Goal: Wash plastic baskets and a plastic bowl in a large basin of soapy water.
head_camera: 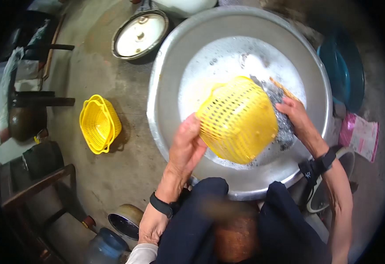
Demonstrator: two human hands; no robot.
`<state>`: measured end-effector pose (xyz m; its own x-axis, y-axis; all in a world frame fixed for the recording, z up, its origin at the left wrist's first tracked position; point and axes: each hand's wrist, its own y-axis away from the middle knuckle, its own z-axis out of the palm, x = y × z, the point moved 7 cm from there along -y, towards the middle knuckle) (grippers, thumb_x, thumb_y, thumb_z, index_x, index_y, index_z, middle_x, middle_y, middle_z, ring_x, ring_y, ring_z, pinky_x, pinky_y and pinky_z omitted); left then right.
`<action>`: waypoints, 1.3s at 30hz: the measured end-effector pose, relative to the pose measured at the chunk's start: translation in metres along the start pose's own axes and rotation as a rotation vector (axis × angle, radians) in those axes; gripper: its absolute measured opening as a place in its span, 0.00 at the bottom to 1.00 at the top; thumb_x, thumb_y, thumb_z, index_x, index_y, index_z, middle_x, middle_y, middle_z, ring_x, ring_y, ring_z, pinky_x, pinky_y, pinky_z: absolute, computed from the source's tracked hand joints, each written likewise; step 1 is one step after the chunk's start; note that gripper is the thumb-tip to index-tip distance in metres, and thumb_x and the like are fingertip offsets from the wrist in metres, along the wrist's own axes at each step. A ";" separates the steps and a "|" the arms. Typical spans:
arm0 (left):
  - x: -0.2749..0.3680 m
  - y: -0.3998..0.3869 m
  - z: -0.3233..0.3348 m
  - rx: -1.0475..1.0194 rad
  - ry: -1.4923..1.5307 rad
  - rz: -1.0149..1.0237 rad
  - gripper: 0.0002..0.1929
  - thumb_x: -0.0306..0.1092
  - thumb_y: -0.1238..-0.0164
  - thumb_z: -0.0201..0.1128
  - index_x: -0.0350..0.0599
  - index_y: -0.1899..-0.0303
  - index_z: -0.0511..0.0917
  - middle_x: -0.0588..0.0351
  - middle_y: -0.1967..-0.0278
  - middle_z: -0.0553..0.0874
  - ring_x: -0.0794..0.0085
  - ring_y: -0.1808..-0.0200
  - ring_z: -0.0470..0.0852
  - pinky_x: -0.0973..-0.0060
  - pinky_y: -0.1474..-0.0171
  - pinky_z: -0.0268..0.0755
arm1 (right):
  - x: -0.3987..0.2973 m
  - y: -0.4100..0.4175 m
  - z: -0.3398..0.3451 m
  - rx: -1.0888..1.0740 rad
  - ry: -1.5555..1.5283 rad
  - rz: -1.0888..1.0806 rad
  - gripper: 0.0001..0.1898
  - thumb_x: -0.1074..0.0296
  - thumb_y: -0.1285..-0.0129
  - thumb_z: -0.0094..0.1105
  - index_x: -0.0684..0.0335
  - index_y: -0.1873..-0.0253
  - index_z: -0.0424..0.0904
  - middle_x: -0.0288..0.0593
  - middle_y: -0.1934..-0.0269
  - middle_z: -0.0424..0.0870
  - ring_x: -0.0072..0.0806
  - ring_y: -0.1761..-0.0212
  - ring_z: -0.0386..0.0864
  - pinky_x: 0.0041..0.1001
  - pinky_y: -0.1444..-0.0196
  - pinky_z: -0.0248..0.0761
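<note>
My left hand point(186, 142) grips the rim of a yellow perforated plastic basket point(238, 122), which is tilted above the soapy water point(209, 66). A grey scouring cloth or mesh point(282, 123) is in my right hand point(293, 114), up against the basket's right side. Around them spreads a large round metal basin point(169, 82), its suds white and foamy. An orange-brown strip point(283, 88) shows just beyond my right fingers; what it belongs to I cannot tell.
On the concrete floor to the left stand nested yellow baskets point(100, 124). A lidded pot point(140, 35) sits behind them, near the basin. To the right are a blue-green tub point(342, 72) and a pink package point(359, 135). A metal pot point(126, 220) lies tipped at lower left.
</note>
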<state>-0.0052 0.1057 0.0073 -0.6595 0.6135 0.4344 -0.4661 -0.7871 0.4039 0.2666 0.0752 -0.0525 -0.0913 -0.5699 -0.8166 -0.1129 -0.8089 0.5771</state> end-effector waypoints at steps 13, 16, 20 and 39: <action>0.153 0.104 0.037 0.569 -1.371 1.128 0.10 0.22 0.36 0.55 0.34 0.53 0.76 0.51 0.59 0.81 0.71 0.57 0.79 0.78 0.52 0.69 | 0.002 0.013 0.013 -0.062 -0.018 0.115 0.16 0.66 0.44 0.58 0.71 0.54 0.73 0.39 0.65 0.80 0.20 0.67 0.78 0.20 0.63 0.72; 0.183 0.110 -0.029 0.775 -1.705 1.156 0.09 0.27 0.33 0.54 0.36 0.54 0.77 0.54 0.58 0.81 0.74 0.55 0.78 0.77 0.49 0.67 | -0.009 0.021 0.026 -0.133 -0.071 0.125 0.17 0.65 0.44 0.58 0.71 0.54 0.74 0.40 0.63 0.79 0.22 0.65 0.77 0.22 0.61 0.71; 0.205 0.121 -0.119 0.833 -1.717 0.806 0.14 0.28 0.34 0.50 0.37 0.49 0.75 0.49 0.53 0.81 0.65 0.53 0.79 0.72 0.47 0.69 | 0.007 0.016 0.022 -0.105 0.055 -0.010 0.11 0.64 0.44 0.56 0.67 0.64 0.77 0.33 0.72 0.77 0.18 0.71 0.72 0.23 0.68 0.67; 0.243 0.102 -0.254 0.714 -1.923 0.577 0.21 0.40 0.29 0.47 0.32 0.43 0.67 0.44 0.45 0.73 0.58 0.43 0.71 0.70 0.40 0.59 | -0.044 0.034 -0.014 0.177 0.158 -0.524 0.10 0.67 0.44 0.57 0.67 0.61 0.73 0.39 0.70 0.75 0.26 0.65 0.74 0.30 0.64 0.69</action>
<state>-0.3623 0.1583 -0.0509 0.8787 0.0214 0.4769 0.0698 -0.9940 -0.0840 0.2806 0.0710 0.0028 0.1687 -0.1248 -0.9777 -0.2680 -0.9604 0.0763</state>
